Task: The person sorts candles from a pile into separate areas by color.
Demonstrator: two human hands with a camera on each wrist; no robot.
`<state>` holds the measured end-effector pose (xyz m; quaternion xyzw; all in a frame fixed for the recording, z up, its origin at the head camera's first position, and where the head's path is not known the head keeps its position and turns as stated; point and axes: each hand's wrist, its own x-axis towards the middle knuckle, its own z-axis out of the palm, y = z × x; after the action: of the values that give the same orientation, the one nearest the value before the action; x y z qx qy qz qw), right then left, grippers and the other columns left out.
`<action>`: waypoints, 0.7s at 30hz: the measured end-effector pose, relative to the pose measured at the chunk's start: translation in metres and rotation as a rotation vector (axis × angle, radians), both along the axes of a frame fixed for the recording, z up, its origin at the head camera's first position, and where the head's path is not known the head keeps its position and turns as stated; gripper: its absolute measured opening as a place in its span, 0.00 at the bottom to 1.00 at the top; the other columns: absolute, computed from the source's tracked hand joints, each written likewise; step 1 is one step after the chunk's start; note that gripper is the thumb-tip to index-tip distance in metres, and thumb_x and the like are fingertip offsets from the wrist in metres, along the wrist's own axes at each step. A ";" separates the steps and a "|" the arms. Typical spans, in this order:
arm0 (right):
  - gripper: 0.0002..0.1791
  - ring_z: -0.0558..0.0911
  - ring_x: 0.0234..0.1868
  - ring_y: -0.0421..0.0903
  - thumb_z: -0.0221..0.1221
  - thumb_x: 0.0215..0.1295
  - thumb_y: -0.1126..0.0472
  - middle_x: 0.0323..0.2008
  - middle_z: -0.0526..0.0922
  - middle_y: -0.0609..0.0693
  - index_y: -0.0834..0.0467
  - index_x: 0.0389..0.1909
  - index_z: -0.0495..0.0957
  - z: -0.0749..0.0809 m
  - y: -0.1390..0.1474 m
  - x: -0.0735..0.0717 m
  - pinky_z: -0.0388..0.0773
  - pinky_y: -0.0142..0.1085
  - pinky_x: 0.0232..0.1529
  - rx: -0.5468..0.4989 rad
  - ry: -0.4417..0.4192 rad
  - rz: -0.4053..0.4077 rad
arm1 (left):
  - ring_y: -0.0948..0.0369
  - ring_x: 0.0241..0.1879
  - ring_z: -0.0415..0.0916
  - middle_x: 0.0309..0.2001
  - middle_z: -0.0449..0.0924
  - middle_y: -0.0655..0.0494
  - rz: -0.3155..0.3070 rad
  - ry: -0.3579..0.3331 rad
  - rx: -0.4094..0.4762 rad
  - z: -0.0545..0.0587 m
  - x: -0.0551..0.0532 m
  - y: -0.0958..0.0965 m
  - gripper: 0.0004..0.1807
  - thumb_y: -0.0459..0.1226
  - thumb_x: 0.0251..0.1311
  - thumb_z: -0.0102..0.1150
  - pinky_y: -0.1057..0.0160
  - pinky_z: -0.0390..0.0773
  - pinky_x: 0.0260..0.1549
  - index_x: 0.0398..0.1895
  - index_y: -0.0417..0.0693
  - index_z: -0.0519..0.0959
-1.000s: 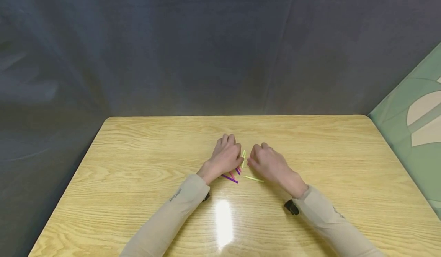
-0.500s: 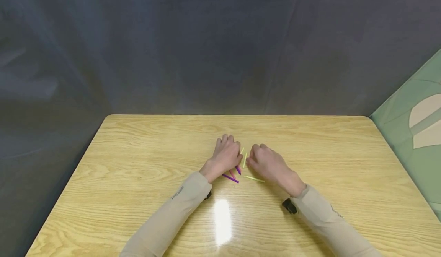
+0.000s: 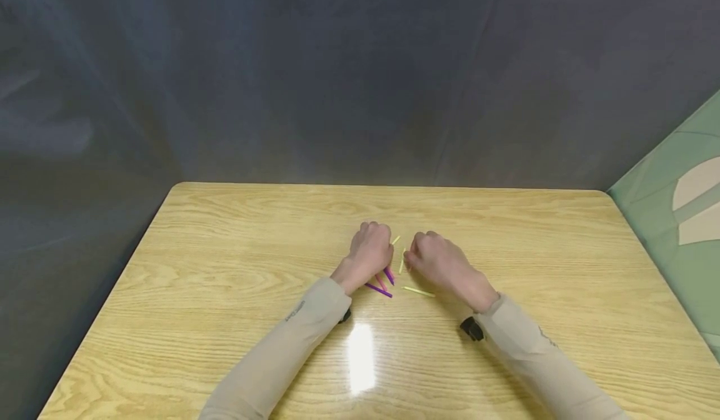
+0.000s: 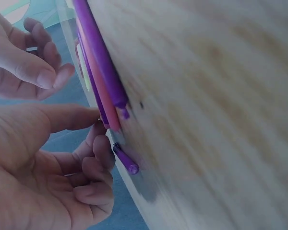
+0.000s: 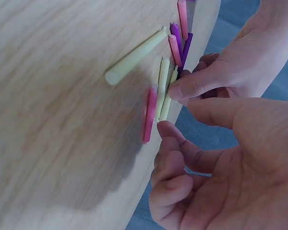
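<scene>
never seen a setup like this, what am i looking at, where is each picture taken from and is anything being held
There's no machine here, just a person's bare left hand and right hand. The wide picture comes from a camera worn on the head, looking forward and down. The two close-ups come from cameras on the wrists, one each; they are tilted, so the wooden table looks steeply slanted.

On the table lie short, thin sticks: purple sticks, pink sticks and pale yellow sticks. Both hands have their fingertips down close to them. Whether either hand is actually pinching a stick, the pictures don't show clearly. Behind the table hangs dark cloth.
</scene>
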<state>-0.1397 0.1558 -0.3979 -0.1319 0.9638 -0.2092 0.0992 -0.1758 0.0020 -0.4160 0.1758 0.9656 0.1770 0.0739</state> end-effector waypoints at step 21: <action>0.13 0.68 0.19 0.41 0.56 0.65 0.66 0.22 0.78 0.46 0.57 0.19 0.79 -0.009 0.006 -0.008 0.65 0.33 0.19 -0.053 -0.075 -0.020 | 0.68 0.09 0.56 0.10 0.65 0.61 0.090 -0.229 0.371 0.004 -0.025 -0.026 0.20 0.33 0.60 0.59 0.72 0.57 0.10 0.09 0.42 0.73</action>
<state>-0.1475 0.1623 -0.4068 -0.1170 0.9549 -0.2404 0.1296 -0.2004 -0.0238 -0.4121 0.1216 0.9087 0.3734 0.1417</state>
